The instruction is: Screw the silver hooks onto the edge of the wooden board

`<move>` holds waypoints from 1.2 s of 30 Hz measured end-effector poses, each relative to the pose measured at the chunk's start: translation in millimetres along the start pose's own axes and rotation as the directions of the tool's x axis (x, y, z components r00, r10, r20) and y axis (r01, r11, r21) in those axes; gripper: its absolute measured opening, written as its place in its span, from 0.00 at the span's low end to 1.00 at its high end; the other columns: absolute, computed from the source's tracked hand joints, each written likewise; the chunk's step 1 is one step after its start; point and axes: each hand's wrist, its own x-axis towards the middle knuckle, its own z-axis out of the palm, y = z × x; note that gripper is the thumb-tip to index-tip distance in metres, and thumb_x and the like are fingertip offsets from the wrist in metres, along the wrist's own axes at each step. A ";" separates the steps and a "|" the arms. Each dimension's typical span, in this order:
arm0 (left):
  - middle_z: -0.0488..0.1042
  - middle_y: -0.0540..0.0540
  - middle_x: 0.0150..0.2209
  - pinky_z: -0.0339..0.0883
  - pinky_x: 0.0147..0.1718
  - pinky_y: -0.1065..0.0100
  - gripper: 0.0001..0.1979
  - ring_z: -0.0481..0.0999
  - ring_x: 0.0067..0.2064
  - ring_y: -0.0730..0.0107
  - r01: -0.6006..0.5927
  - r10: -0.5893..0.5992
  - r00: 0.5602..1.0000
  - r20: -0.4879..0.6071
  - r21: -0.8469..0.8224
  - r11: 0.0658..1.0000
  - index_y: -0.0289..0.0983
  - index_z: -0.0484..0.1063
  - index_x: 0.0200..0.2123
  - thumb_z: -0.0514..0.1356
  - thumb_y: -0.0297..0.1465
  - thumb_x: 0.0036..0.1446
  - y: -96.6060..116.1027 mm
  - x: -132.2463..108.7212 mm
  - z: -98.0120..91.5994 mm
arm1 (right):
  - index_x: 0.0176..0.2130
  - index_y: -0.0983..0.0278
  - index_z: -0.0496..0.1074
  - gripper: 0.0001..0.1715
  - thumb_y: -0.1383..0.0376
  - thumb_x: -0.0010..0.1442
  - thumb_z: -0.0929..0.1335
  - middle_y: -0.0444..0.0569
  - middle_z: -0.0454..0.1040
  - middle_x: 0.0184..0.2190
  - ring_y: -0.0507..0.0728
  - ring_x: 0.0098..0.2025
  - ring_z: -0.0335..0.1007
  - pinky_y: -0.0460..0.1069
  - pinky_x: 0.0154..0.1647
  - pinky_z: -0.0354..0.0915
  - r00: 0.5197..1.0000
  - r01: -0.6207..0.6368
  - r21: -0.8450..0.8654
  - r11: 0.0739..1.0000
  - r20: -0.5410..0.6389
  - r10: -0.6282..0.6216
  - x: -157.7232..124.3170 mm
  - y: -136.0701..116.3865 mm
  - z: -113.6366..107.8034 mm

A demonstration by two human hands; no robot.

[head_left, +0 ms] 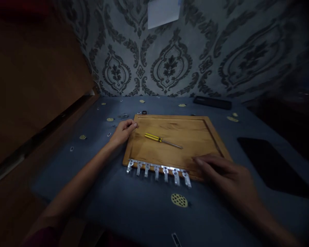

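Note:
A wooden cutting board (193,135) lies on the blue patterned tablecloth. On it rests a screwdriver (153,138) with a yellow and black handle, its shaft pointing right. Along the board's near edge lies a metal strip with several hooks (156,169), which overhang that edge. My left hand (122,133) is at the board's left edge, thumb and fingers pinched around something small I cannot make out. Over the near right corner, my right hand (228,176) has thumb and forefinger closed together; whatever is between them, if anything, is hidden in shadow.
A black oblong object (212,102) lies near the wall at the back right. Farther right is a dark flat panel (270,164). Small items (123,116) lie beyond my left hand, and a small black square piece (144,112) sits behind the board. Wooden furniture (36,68) borders the left.

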 end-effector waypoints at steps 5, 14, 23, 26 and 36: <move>0.69 0.51 0.28 0.63 0.32 0.71 0.16 0.68 0.32 0.71 -0.046 0.066 0.991 0.115 -0.170 0.984 0.36 0.71 0.33 0.60 0.44 0.62 30.4 -20.3 26.3 | 0.32 0.58 0.81 0.09 0.57 0.60 0.73 0.47 0.81 0.29 0.57 0.30 0.78 0.49 0.29 0.72 0.995 0.029 0.251 0.968 0.086 -0.052 -0.3 -8.1 4.0; 0.68 0.51 0.28 0.62 0.34 0.70 0.12 0.66 0.32 0.71 -0.048 0.135 0.945 0.296 -0.286 0.957 0.38 0.70 0.30 0.60 0.40 0.60 85.1 -58.7 53.3 | 0.37 0.58 0.82 0.05 0.66 0.60 0.73 0.46 0.81 0.32 0.53 0.32 0.78 0.46 0.27 0.71 0.992 0.099 0.385 0.918 0.033 -0.121 -2.2 -36.8 15.0; 0.69 0.52 0.26 0.63 0.27 0.73 0.12 0.69 0.28 0.74 0.054 0.112 0.919 0.377 -0.403 0.914 0.38 0.69 0.29 0.62 0.38 0.61 100.5 -76.7 69.6 | 0.39 0.55 0.83 0.08 0.68 0.61 0.74 0.43 0.81 0.32 0.52 0.31 0.78 0.48 0.30 0.74 0.995 0.093 0.432 0.897 -0.009 -0.099 -14.0 -39.7 15.8; 0.68 0.52 0.25 0.63 0.27 0.73 0.12 0.67 0.28 0.74 0.038 0.110 0.924 0.366 -0.373 0.927 0.38 0.69 0.28 0.62 0.38 0.60 99.4 -77.6 71.3 | 0.39 0.53 0.83 0.08 0.67 0.61 0.74 0.43 0.81 0.31 0.52 0.29 0.77 0.48 0.29 0.75 0.997 0.076 0.426 0.902 -0.010 -0.080 -15.4 -39.8 14.0; 0.70 0.52 0.26 0.65 0.32 0.70 0.12 0.69 0.29 0.73 0.043 0.115 0.927 0.356 -0.407 0.912 0.38 0.71 0.28 0.59 0.36 0.63 101.4 -83.5 74.1 | 0.36 0.55 0.83 0.09 0.70 0.58 0.75 0.42 0.81 0.30 0.51 0.29 0.78 0.46 0.29 0.75 0.992 0.126 0.443 0.888 -0.048 -0.117 -15.3 -39.0 14.7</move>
